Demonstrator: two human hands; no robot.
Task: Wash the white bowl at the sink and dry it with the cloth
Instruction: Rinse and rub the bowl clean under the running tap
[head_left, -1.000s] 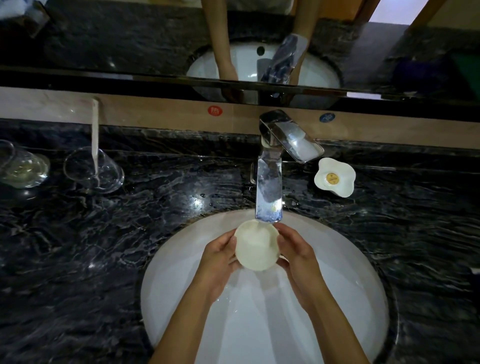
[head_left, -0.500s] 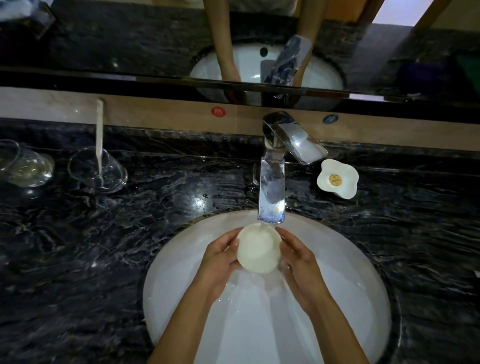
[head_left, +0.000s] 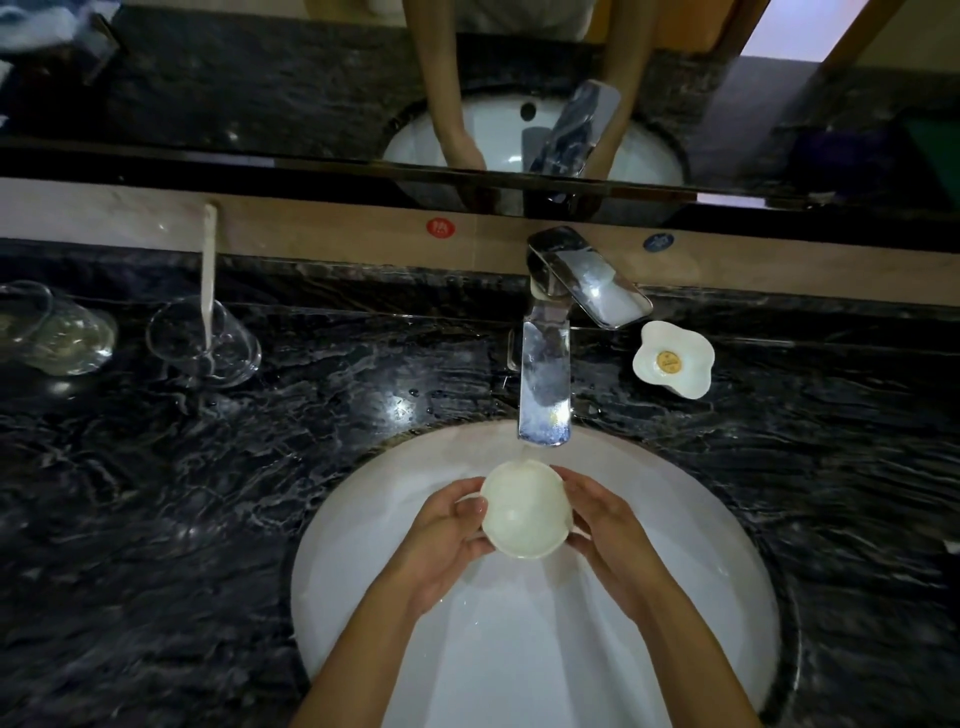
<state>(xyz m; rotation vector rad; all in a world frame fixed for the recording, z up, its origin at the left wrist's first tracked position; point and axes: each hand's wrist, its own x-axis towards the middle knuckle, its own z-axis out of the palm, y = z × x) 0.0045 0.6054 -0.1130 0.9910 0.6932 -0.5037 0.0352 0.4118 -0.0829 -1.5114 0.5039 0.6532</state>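
Observation:
The small white bowl (head_left: 524, 512) is held over the white sink basin (head_left: 374, 525), just below the chrome tap's spout (head_left: 544, 395). A thin stream of water falls from the spout onto the bowl's far rim. My left hand (head_left: 447, 540) grips the bowl's left side, thumb on the rim. My right hand (head_left: 610, 530) holds its right side. The bowl's inside faces up toward me. No cloth is in view.
Dark marble counter (head_left: 182, 493) surrounds the basin. Two clear glasses stand at the left, one (head_left: 205, 343) holding a white stick, the other (head_left: 52, 330) near the edge. A flower-shaped white dish (head_left: 672, 358) sits right of the tap. A mirror (head_left: 260, 83) runs along the back.
The bowl has turned slightly in my hands under the spout and sits a little lower in the basin. Both hands keep their grip.

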